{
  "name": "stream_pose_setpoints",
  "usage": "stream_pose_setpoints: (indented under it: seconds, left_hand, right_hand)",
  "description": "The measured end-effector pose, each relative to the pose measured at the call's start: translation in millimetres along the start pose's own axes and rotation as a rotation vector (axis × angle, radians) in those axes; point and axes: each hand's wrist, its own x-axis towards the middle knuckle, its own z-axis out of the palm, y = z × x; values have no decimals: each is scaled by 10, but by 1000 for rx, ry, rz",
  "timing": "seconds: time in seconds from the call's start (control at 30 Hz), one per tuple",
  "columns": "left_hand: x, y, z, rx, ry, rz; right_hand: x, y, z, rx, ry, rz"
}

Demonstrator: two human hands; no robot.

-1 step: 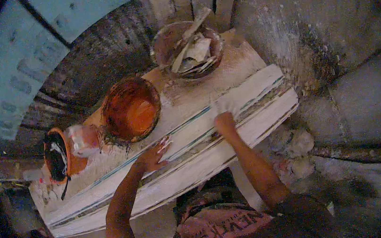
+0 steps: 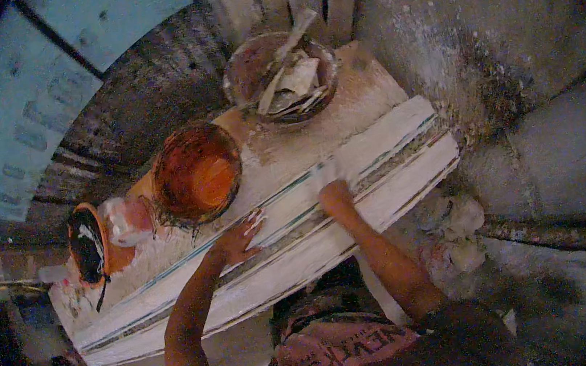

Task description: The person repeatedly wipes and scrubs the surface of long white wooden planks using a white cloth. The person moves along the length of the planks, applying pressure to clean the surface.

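A long moulding (image 2: 379,172) lies slantwise across the bench (image 2: 362,90) in front of you, with your left hand (image 2: 238,239) flat on its middle and your right hand (image 2: 334,194) on it just to the right. Behind your left hand a bucket (image 2: 196,171) stands on the bench, a bowl (image 2: 281,76) of scrapers sits farther back to the right, and a small tin (image 2: 87,245) stands at the left end.

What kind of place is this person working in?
Probably a rough plaster or paint workshop. A white-coated moulded strip lies on a spattered bench, beside an orange bucket and a bowl of scrapers. The left hand steadies the strip; the right hand rubs it.
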Motion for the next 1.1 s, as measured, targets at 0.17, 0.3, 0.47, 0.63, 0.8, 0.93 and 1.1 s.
stream_pose_setpoints:
  seconds: [0.17,0.3,0.47,0.63,0.8,0.93,1.1]
  left_hand:
    - [1175,156,4,11,-8,68]
    - [2172,431,-130,-14,33,129]
    - [2897,840,-229,-20,70,198]
    - [2461,922,-110,67,55,163]
    - [1235,700,-23,94,92,144]
    - [352,473,102,162,29,-11]
    - [-200,188,170,177,128,-68]
  right_hand:
    - [-137,-311,-180,240,-2,135]
    - [-59,754,106,146,130,157]
    - [168,2272,745,-23,228,271]
    - [13,2593,735,12,89,549]
    - [-60,1290,467,-79,-148,230]
    - [-86,1237,290,45,40,265]
    - [-95,1296,212,-54,101,235]
